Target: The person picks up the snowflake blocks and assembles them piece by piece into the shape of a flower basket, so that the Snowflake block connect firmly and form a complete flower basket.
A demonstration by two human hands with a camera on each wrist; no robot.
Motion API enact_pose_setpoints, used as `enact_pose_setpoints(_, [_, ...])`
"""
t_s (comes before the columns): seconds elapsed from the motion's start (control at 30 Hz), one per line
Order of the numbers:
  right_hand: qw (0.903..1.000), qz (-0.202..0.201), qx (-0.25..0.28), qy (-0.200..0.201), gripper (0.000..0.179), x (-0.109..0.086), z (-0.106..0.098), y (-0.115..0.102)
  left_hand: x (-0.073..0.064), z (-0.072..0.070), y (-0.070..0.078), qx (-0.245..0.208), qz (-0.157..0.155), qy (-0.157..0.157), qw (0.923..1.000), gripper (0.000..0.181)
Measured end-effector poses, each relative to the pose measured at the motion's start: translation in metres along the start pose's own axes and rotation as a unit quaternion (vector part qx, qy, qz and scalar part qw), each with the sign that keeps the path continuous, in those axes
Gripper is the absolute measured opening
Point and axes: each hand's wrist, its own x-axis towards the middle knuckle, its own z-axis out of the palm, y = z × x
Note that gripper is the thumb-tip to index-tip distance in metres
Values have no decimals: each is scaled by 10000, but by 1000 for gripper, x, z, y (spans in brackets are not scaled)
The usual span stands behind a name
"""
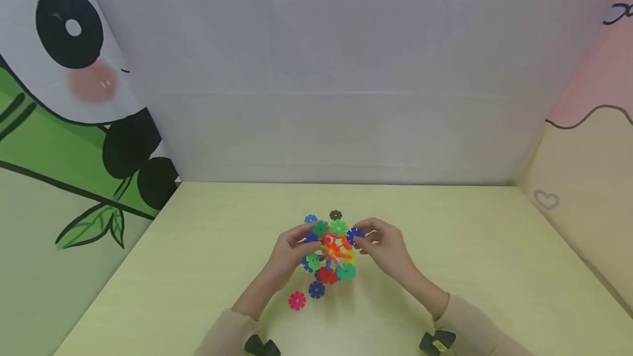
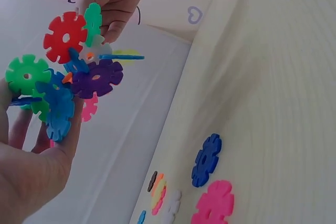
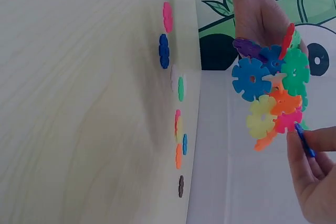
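Observation:
A ball-like cluster of interlocked snowflake discs (image 1: 328, 275) in red, green, blue, orange and other colours is up off the table between both hands. My left hand (image 1: 289, 251) grips its left side, thumb in front and fingers behind. In the left wrist view a red disc (image 2: 65, 37) and a purple disc (image 2: 97, 79) face the camera. At the cluster's right side my right hand (image 1: 388, 246) pinches a single dark blue disc (image 1: 354, 236) between thumb and fingers. Seen in the right wrist view, this blue disc (image 3: 304, 140) is edge-on, right beside a pink disc (image 3: 289, 121) of the cluster.
Loose discs lie on the pale table (image 1: 475, 246): a pink one (image 1: 297, 300) and a dark blue one (image 1: 316, 289) nearest me, a brown one (image 1: 335, 215) and a light blue one (image 1: 310, 218) farther back. Several more show in the right wrist view. A white backdrop (image 1: 346, 87) stands behind.

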Motion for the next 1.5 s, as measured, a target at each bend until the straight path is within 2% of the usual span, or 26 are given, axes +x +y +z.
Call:
enact_pose_setpoints(0.13, [10000,40,18,-17,20,2,1,-1,0,2,-1,-41,-156,145,9998,44])
enact_pose_setpoints(0.27, [10000,67,40,-21,20,3,2,0,-1,4,3,-37,-113,106,9999,44])
enact_pose_setpoints(0.43, [9993,194,59,318,19,1,5,-2,-5,7,10,303,-77,-570,9979,54])
enact_pose_setpoints(0.53, [9989,105,101,445,19,-1,5,-3,-7,9,13,448,85,-973,9942,58])
enact_pose_setpoints(0.77, [9980,-422,199,433,18,-6,4,0,-11,12,17,387,377,-1336,9896,65])
enact_pose_setpoints(0.9, [9961,-755,209,418,18,-6,4,3,-12,12,18,356,472,-1318,9895,66])
enact_pose_setpoints(1.07, [9957,-855,252,261,16,-5,5,6,-14,14,18,476,581,-1164,9904,66])
enact_pose_setpoints(1.23, [9957,-918,61,-90,17,-2,2,6,-12,11,16,526,561,-1172,9901,66])
enact_pose_setpoints(1.33, [9959,-792,-222,-370,23,4,1,7,-9,1,12,627,439,-1058,9914,65])
enact_pose_setpoints(1.5, [9944,-504,-602,-711,33,13,4,15,-7,-28,10,731,203,-510,9958,63])
